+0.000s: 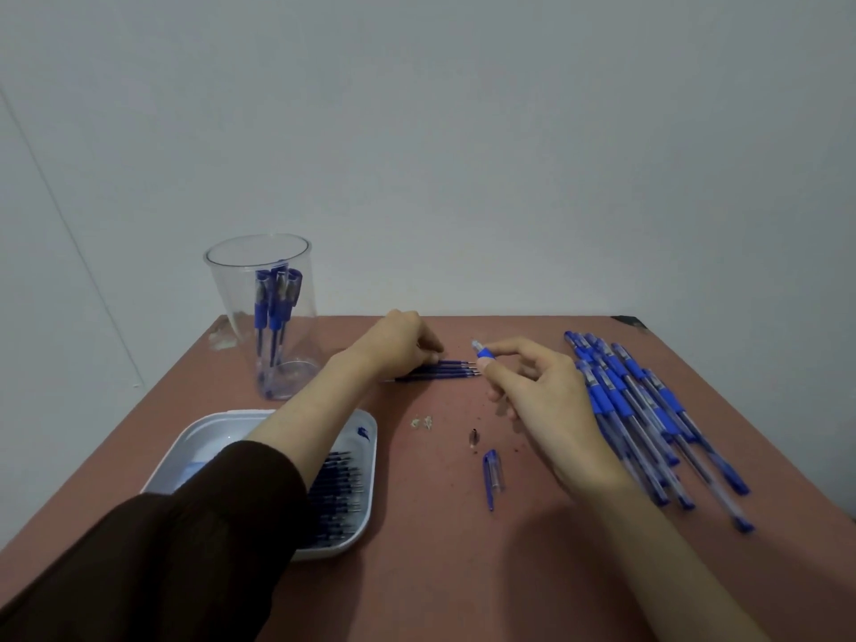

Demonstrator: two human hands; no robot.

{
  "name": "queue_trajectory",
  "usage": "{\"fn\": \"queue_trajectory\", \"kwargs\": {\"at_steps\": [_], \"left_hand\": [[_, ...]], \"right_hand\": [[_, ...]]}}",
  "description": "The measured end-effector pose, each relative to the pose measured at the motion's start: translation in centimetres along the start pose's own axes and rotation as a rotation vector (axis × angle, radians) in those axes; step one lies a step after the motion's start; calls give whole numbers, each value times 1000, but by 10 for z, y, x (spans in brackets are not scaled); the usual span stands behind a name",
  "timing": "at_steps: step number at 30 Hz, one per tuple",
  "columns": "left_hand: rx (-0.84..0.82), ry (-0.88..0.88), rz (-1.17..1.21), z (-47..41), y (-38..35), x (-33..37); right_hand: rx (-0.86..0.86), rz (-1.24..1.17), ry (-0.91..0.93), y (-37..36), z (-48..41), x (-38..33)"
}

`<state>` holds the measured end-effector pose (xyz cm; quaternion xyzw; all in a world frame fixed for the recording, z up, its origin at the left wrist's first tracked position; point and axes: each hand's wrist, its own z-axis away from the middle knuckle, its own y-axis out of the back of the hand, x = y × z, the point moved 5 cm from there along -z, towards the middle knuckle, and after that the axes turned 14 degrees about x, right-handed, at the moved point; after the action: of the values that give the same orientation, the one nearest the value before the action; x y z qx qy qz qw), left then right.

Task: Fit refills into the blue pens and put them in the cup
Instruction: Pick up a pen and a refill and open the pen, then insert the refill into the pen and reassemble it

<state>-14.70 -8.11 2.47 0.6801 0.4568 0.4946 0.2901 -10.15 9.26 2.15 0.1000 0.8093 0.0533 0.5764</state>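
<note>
a: where were the refills (pixel 444 369)?
b: 12 o'clock on the table (pixel 431 563), left hand (pixel 403 340) pinched them, right hand (pixel 532 386) gripped a pen barrel (pixel 484 352). looked thin, light, bendy imo, so take them mid-shaft.

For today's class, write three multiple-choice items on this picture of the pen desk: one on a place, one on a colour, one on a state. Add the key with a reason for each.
1. Where do the thin blue refills that the left hand grips lie?
A. On the middle of the reddish-brown table
B. Inside a cup
C. On a heap of pens

2. What colour is the shallow plastic tray at the near left?
A. Red
B. White
C. Black

3. What is the right hand doing?
A. Lying flat and empty
B. Pinching a blue-gripped pen barrel
C. Pressing on a lid

Key:
1 A, the refills lie side by side on the bare tabletop.
2 B, its rim and floor are white.
3 B, thumb and forefinger close on the barrel, above the table.
</note>
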Motion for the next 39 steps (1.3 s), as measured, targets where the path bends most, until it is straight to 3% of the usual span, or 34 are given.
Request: {"fn": "queue_trajectory", "kwargs": {"at_steps": [5, 10, 17, 29, 32, 35, 39], "left_hand": [[109, -74, 61, 35, 33, 18], [115, -52, -16, 98, 79, 2], [-117, 27, -271, 141, 84, -34], [-244, 49, -289, 136, 77, -41], [-173, 35, -254, 133, 85, -36], [53, 9, -93, 126, 107, -16], [376, 185, 763, 120, 118, 15]], "right_hand": [[-13, 120, 134, -7, 4, -1], [-101, 218, 308, -25, 23, -10], [-208, 212, 400, -42, 44, -16], [-209, 211, 398, -41, 42, -14], [-195, 199, 397, -40, 41, -15], [-163, 174, 383, -36, 39, -17], [-90, 144, 353, -28, 30, -17]]}}
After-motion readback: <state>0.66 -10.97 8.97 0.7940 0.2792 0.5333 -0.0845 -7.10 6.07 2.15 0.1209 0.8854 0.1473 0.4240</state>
